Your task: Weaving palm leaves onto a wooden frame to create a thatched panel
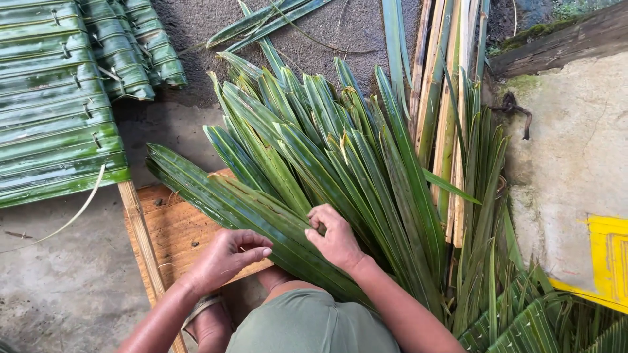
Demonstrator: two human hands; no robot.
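Note:
A fan of long green palm leaves lies spread in front of me, tips pointing away. My left hand rests with curled fingers on the lowest leaf, over a wooden board. My right hand pinches the same leaf near its base, thumb and fingers closed on it. My knee in green cloth sits just below both hands.
A stitched panel of folded green leaves on a bamboo stick lies at left. Split bamboo strips and more leaves lie at right, by a concrete slab and a yellow object.

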